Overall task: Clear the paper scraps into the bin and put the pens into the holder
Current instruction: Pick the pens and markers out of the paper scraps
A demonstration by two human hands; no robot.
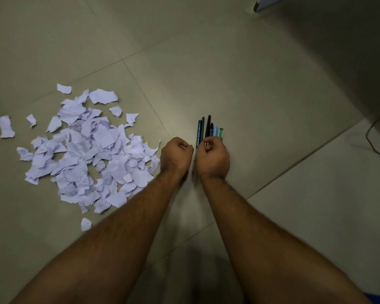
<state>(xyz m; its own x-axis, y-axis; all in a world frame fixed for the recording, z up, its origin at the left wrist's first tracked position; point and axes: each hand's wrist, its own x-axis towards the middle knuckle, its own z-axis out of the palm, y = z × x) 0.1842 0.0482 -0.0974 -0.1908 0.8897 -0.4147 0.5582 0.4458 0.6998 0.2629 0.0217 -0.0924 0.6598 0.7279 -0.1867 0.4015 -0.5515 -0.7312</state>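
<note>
Right hand (212,157) clutching pens (208,128), left hand (176,157) fisted at nine o'clock; loose bundle may fan, spill.

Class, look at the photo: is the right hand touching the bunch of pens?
Touching. The head view shows the right hand with its fingers curled round the lower ends of the pens.

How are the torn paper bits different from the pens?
The paper scraps are pale, flat and ragged; the pens are long, thin and mostly dark, with light blue and green ones among them. The paper scraps lie loose and spread in a wide heap, untouched; the pens are gathered side by side in a bunch, with the right hand curled round them. The left hand is curled beside them. Both are on the tiled floor.
</note>
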